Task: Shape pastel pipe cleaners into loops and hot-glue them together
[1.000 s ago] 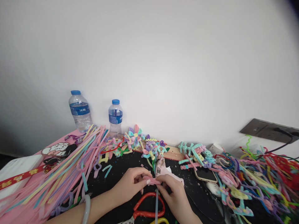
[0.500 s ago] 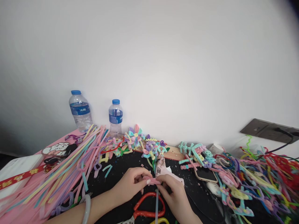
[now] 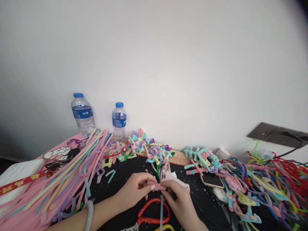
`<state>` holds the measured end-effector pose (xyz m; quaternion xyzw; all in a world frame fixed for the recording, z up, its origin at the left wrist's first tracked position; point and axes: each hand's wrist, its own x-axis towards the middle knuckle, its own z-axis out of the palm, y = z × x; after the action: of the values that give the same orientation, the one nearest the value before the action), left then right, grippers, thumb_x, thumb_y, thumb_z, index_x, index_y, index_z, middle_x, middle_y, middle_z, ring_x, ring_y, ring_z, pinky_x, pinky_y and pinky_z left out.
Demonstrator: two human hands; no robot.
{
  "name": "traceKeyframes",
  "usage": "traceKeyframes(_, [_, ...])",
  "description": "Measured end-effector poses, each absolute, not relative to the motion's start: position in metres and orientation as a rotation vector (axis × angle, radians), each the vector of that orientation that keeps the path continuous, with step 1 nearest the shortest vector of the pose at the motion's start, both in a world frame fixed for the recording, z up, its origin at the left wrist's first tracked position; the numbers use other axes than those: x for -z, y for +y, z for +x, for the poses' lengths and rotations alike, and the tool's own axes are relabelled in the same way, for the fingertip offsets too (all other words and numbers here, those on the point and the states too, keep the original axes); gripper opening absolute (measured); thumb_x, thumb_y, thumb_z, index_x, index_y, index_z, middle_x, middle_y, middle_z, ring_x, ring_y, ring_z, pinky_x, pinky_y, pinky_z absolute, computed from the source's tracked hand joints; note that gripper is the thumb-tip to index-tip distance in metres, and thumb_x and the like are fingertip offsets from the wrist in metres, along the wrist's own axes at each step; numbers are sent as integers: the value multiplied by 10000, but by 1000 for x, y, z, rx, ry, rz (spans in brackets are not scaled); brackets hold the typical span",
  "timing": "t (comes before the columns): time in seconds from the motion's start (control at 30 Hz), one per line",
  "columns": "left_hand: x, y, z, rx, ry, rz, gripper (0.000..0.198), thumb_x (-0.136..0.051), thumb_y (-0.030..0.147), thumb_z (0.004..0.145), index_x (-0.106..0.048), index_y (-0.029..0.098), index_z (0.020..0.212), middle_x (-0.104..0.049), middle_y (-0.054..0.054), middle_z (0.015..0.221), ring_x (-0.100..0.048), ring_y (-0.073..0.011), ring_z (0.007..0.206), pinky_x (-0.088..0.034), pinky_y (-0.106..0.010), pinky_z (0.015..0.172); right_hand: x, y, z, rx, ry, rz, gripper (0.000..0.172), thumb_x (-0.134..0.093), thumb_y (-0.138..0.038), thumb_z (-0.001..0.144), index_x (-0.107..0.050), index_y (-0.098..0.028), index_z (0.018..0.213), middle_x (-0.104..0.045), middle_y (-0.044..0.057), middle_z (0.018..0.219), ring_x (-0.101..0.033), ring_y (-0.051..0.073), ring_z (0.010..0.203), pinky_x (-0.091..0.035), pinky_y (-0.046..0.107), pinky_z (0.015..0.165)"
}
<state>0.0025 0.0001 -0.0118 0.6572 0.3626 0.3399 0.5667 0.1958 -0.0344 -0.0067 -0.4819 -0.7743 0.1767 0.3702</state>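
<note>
Between my two hands is a small pink pipe cleaner piece (image 3: 156, 185), partly covered by the fingers. My left hand (image 3: 135, 188) pinches its left end, thumb against fingers. At the other end, my right hand (image 3: 178, 199) is closed on the same piece. Just behind the hands lies a pale pink glue gun (image 3: 168, 176). A translucent glue stick (image 3: 161, 210) points toward me below the fingers, lying across the red handles of a pair of scissors (image 3: 154, 220).
Long pastel pipe cleaners (image 3: 69, 173) spread over the left side. Two water bottles (image 3: 119, 120) stand by the wall. Finished pipe cleaner flowers (image 3: 140, 139) lie at the back. To the right are a phone (image 3: 212, 180), a white mouse (image 3: 220, 194) and tangled pipe cleaners (image 3: 267, 183).
</note>
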Motion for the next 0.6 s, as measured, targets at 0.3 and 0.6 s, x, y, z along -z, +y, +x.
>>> traceKeyframes(0.3, [10,1,2,-796,845,1553,172,-569,256,808,-656,126,882,-617,-18,744,-546,-114,538,-423,-211,522,6,-35,194,-437,-1979,-1242,155,-535,-297,873,-656,-201,872,-665,11,687,-576,136,525,-474,209,510])
traceKeyframes(0.6, [17,1,3,-809,839,1508,194,-579,279,806,-642,135,920,-625,-21,755,-541,-114,541,-429,-211,519,4,-35,195,-421,-1979,-1218,159,-530,-300,877,-657,-206,861,-677,18,707,-598,144,553,-485,214,526])
